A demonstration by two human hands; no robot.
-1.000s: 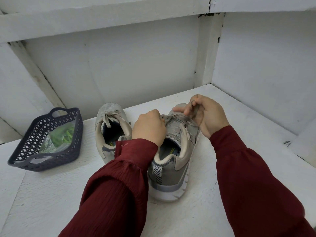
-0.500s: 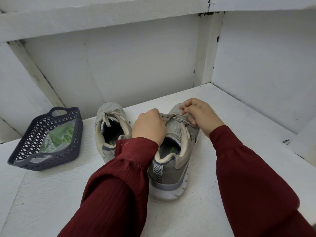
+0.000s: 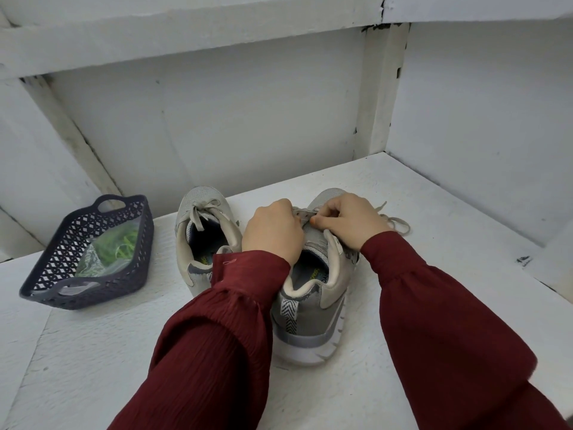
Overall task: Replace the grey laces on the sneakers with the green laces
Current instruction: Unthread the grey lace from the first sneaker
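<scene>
Two grey sneakers stand side by side on the white surface, heels toward me. The left sneaker [image 3: 204,240] has its grey lace tied in a bow. Over the right sneaker [image 3: 313,308] both hands work at the lacing. My left hand [image 3: 273,234] grips the upper by the eyelets. My right hand [image 3: 350,221] pinches the grey lace [image 3: 395,223] at the tongue; the lace's loose end trails onto the surface to the right. The green laces [image 3: 119,246] lie in a clear bag inside the basket.
A dark blue perforated plastic basket [image 3: 46,274] sits at the left. White walls close off the back and the right side, with a raised ledge [image 3: 555,265] at the right edge.
My right hand has come down from a raised pull to the tongue of the right sneaker. The grey lace's loose end now lies on the surface to the right.
</scene>
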